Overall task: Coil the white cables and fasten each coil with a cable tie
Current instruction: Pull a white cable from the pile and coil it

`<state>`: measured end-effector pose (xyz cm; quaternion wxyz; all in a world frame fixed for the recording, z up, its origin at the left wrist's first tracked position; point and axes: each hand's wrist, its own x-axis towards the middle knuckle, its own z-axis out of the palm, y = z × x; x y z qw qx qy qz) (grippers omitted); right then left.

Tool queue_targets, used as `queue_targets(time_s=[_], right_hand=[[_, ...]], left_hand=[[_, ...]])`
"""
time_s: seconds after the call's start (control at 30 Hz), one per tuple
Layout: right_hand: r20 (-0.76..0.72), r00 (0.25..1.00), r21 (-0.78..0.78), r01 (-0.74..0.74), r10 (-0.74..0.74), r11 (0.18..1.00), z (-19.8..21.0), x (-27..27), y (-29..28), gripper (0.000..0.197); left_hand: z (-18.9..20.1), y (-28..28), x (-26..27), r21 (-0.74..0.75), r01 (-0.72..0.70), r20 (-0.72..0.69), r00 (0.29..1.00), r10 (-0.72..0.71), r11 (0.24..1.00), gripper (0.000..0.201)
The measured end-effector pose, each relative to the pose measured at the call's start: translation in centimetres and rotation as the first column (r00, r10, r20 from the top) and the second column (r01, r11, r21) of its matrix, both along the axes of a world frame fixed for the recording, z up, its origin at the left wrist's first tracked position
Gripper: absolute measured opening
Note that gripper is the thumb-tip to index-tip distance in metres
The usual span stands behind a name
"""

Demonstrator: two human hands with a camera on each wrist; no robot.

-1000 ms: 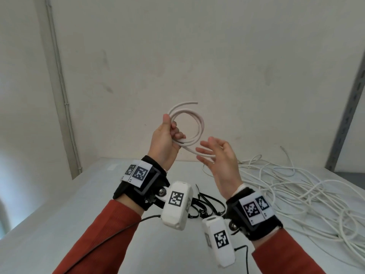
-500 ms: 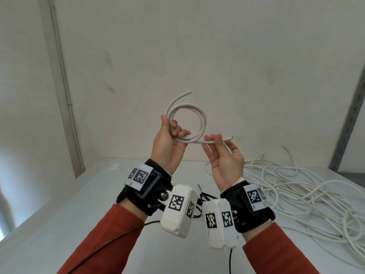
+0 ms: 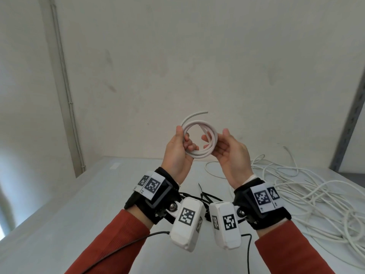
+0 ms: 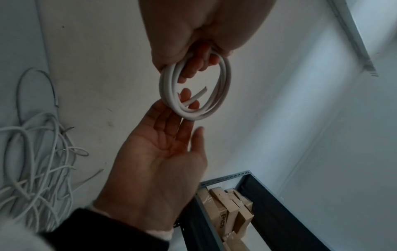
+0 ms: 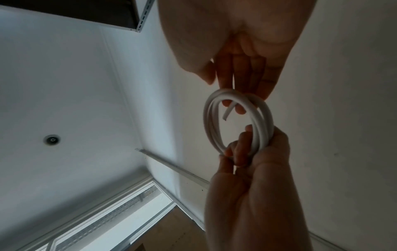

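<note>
White cable coil (image 3: 200, 139) is held up above the tabletop (image 3: 83, 204): left hand (image 3: 178, 155) grips one side, right hand (image 3: 230, 155) cups the other with straight fingers. Winding looks finished; next, fetching a black cable tie (image 3: 200, 191).

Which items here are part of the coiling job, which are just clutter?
Job:
- white cable coil, gripped by left hand, right hand fingers on its far side
- loose white cables on the table
- black cable ties

Lying about:
- cardboard boxes on metal shelf
</note>
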<state>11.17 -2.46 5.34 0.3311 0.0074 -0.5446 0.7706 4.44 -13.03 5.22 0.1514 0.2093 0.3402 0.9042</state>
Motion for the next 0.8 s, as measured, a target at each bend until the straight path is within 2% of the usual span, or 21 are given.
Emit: queue_targets(time_s=[0.13,0.2,0.3,0.4,0.53,0.6,0.73,0.8], right_hand=[[0.016,0.996,0.251,0.085,-0.092,0.964,-0.3,0.6,-0.1,0.024],[-0.007,0.993,0.292,0.115,-0.118,0.949,-0.4,0.7,-0.1,0.024],[-0.048,0.992,0.22,0.125,-0.117,0.967,-0.5,0.5,-0.2,0.022],[-0.07,0.992,0.03,0.109,-0.107,0.994,-0.7,0.1,-0.3,0.017],[-0.094,0.993,-0.159,0.061,-0.077,0.985,-0.7,0.2,-0.5,0.029],[-0.093,0.993,-0.149,0.063,-0.078,0.987,-0.7,0.2,-0.8,0.029],[-0.074,0.988,-0.022,0.136,-0.138,0.99,-0.7,0.1,-1.0,0.018],[-0.07,0.985,0.025,0.163,-0.161,0.986,-0.7,0.1,-1.1,0.017]], left_hand=[[-0.2,0.3,0.0,0.006,-0.001,0.05,0.999,0.001,1.0,0.04],[-0.2,0.4,0.0,0.004,-0.008,0.051,0.999,0.008,1.0,0.04],[-0.2,0.4,0.3,0.005,0.006,0.047,0.999,-0.006,1.0,0.041],[0.0,0.2,0.9,-0.008,0.093,0.043,0.995,-0.093,0.996,0.046],[0.1,-0.1,1.6,-0.134,0.144,0.018,0.99,-0.143,0.98,0.055],[0.1,-0.3,1.5,-0.166,0.117,0.021,0.993,-0.115,0.979,0.047],[-0.4,-0.6,1.1,-0.149,0.042,0.006,0.999,-0.042,0.988,0.016],[-0.5,-0.9,0.9,-0.146,0.026,-0.009,1.0,-0.027,0.989,0.014]])
